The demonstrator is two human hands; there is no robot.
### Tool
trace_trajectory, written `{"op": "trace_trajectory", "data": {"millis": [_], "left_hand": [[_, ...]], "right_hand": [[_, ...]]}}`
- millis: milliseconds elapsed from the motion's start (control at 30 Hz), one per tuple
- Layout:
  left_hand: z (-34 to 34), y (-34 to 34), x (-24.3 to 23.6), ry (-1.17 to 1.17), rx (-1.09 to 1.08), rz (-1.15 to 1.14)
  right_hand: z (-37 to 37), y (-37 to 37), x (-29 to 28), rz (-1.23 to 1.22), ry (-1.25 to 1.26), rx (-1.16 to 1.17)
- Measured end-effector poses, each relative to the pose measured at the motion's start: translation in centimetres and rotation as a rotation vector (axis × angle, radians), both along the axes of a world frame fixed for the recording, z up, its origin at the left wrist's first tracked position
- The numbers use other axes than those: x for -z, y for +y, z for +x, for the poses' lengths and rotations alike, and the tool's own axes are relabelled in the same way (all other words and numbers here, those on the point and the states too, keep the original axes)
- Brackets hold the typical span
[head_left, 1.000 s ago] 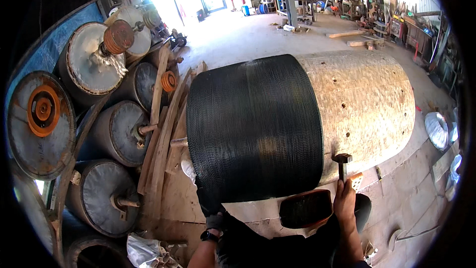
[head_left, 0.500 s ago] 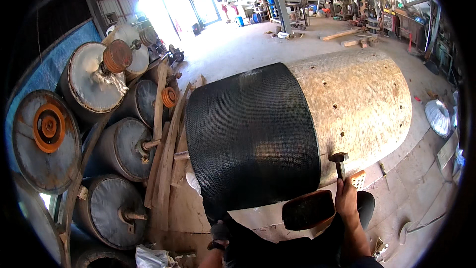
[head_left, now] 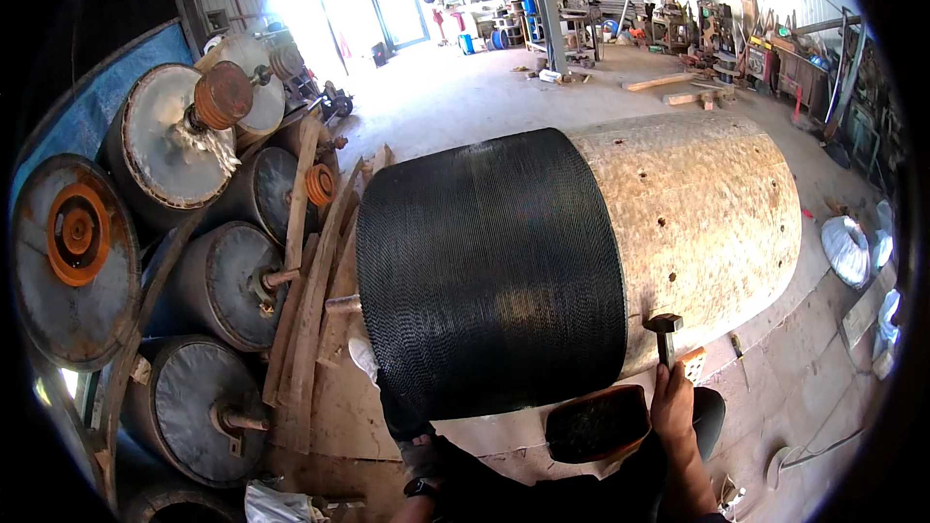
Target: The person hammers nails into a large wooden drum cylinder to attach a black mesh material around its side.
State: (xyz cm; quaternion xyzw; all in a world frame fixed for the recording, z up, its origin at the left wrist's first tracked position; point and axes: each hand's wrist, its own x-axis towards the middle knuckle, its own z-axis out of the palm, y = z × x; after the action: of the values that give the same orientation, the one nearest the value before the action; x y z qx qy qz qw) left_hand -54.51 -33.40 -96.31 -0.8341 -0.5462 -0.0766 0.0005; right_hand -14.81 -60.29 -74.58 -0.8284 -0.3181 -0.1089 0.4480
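Note:
A large drum lies on its side before me. Its left part is covered in fine-ridged black wrapping point(head_left: 494, 271); bare, mottled wood point(head_left: 712, 223) with several small holes makes up the right part. My right hand point(head_left: 672, 405) is wrapped round the handle of a hammer point(head_left: 665, 331), whose head is up by the wood's near side, just right of the black edge. Below the drum's lower left, my left hand point(head_left: 420, 455) is in a dark glove, near my dark-clothed leg; its fingers are hard to make out. A brown-rimmed container point(head_left: 644, 434) with a dark inside stands between my legs.
Several metal-ended rollers point(head_left: 199, 407) are stacked at the left, with long wooden planks point(head_left: 315, 349) beside them. A perforated brick point(head_left: 694, 364) lies under the drum's right part. White bundles point(head_left: 846, 250) lie at the far right. Machines and a post point(head_left: 547, 10) stand behind.
The view has shifted slightly, so the stacked rollers sit farther left. My right hand and the hammer are slightly lower in view. My left hand has moved slightly left.

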Motion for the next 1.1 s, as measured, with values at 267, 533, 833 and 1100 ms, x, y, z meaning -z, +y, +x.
{"op": "trace_trajectory", "data": {"millis": [267,533,833,1100], "left_hand": [[2.1,-1.5,0.0,0.144,0.061,0.033],[0.8,-0.4,0.1,0.247,0.093,0.044],[0.3,-0.5,-2.8,0.206,0.159,-0.097],[-0.2,-1.7,-0.6,0.051,0.001,0.064]], "right_hand": [[-0.4,-0.9,-1.1,-0.052,0.072,0.007],[-0.1,-0.4,-0.5,-0.052,0.038,0.006],[0.0,-0.6,-0.9,-0.020,0.058,-0.008],[0.7,-0.3,0.3,-0.031,0.107,-0.008]]}}
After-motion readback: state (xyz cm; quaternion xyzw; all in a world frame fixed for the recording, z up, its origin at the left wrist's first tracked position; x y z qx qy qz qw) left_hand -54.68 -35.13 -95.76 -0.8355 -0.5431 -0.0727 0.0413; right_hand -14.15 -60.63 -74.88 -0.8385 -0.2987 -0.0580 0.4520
